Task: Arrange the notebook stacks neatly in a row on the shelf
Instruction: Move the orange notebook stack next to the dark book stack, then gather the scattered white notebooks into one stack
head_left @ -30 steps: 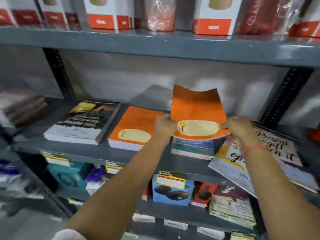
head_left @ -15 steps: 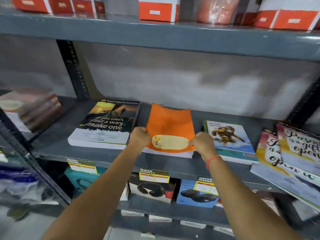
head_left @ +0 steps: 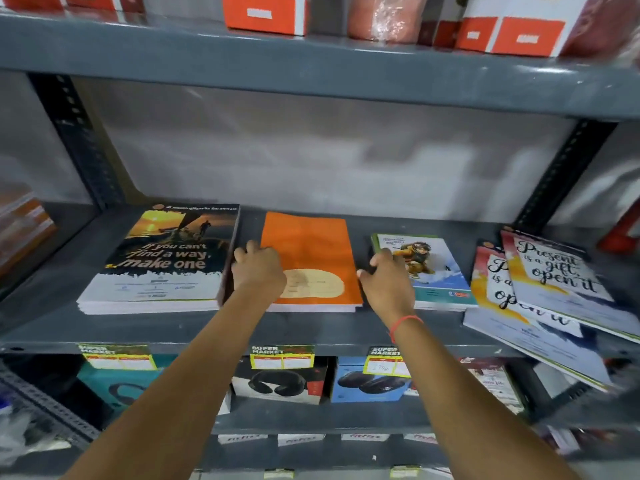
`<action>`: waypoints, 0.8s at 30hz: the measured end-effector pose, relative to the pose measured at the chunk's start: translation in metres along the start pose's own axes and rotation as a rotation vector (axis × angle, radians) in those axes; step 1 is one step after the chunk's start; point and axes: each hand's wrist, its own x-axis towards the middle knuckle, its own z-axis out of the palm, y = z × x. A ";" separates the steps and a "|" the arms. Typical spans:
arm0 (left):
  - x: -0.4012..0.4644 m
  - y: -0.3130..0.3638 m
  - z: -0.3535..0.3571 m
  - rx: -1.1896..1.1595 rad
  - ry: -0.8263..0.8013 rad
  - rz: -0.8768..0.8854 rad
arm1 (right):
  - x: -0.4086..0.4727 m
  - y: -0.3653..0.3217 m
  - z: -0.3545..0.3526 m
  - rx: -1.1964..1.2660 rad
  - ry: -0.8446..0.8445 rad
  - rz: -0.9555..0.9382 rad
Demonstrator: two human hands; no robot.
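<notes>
Flat on the grey middle shelf (head_left: pixel 194 329) lies an orange notebook stack (head_left: pixel 311 247). My left hand (head_left: pixel 258 268) curls over its left edge and my right hand (head_left: pixel 388 280) presses its right edge, so the stack is clamped between them. To the left lies a dark "make one" notebook stack (head_left: pixel 162 261), almost touching the orange one. A cartoon-cover stack (head_left: pixel 438 271) is just to the right of my right hand. At the far right, the "Present is a gift" notebooks (head_left: pixel 554 282) sit crooked and overhang the shelf's front edge.
Red and white boxes (head_left: pixel 266 15) line the upper shelf. The lower shelf holds boxed headphones (head_left: pixel 277 382) behind yellow price tags. Dark perforated uprights (head_left: pixel 79 133) frame the bay. More books (head_left: pixel 20 223) lie at the far left.
The orange notebook was carried left from over the cartoon stack and laid flat on the orange stack. My hands moved from its front corners to the stack's two sides.
</notes>
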 end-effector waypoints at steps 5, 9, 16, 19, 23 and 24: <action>-0.017 0.072 0.019 -0.127 0.117 0.288 | 0.018 0.058 -0.048 0.103 0.275 0.095; -0.048 0.163 0.047 -0.338 0.122 0.495 | 0.034 0.131 -0.093 0.088 0.427 0.183; -0.091 0.311 0.089 -0.623 -0.283 0.503 | 0.058 0.275 -0.144 -0.083 0.198 0.428; -0.089 0.352 0.108 -0.592 -0.404 0.411 | 0.070 0.323 -0.163 -0.152 0.089 0.578; -0.081 0.388 0.124 -0.629 -0.423 0.270 | 0.081 0.352 -0.174 -0.109 -0.004 0.641; -0.079 0.396 0.128 -0.654 -0.420 0.226 | 0.080 0.352 -0.177 -0.084 -0.022 0.631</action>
